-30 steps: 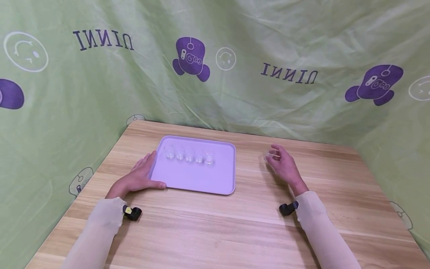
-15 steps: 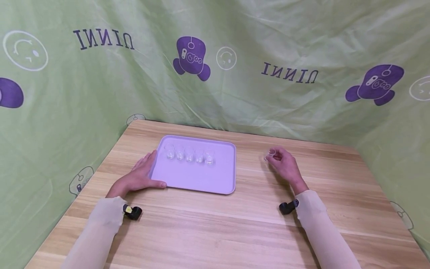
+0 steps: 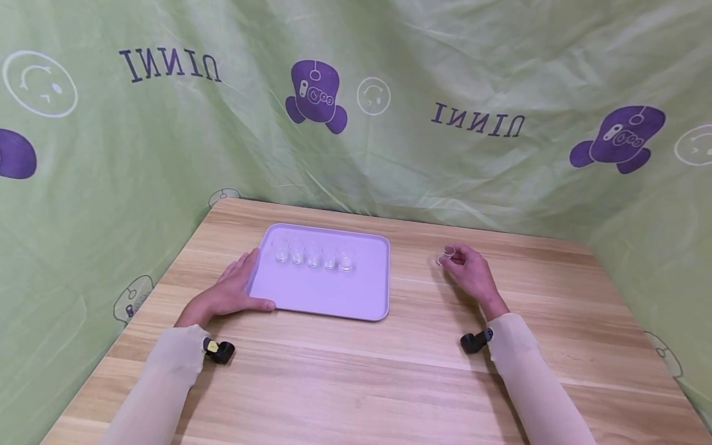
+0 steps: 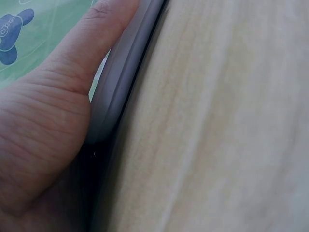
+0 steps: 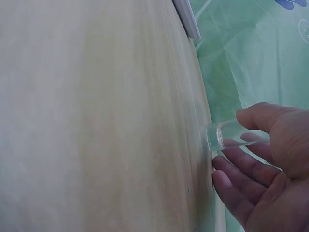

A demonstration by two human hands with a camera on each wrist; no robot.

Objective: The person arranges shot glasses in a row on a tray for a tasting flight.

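My right hand (image 3: 473, 275) pinches a small clear shot glass (image 5: 229, 135) between thumb and fingers, to the right of the tray. The glass stands upright, its base at or very near the tabletop; I cannot tell whether it touches. On the lilac tray (image 3: 328, 296), several similar clear glasses (image 3: 313, 256) stand in a row toward the back. My left hand (image 3: 228, 296) rests against the tray's left front corner, fingers straight along the left side and thumb at the front edge. In the left wrist view, the thumb (image 4: 91, 43) lies beside the tray rim (image 4: 120, 72).
The wooden table (image 3: 356, 383) reaches back to a green printed curtain (image 3: 389, 167), which also hangs at both sides. Bare wood lies between the tray and the right hand. A small black camera (image 3: 475, 342) sits on the right wrist, another (image 3: 220, 352) on the left.
My right hand's fingers have come down and closed in on the glass, which stays in about the same place. The left hand, tray and row of glasses have not moved.
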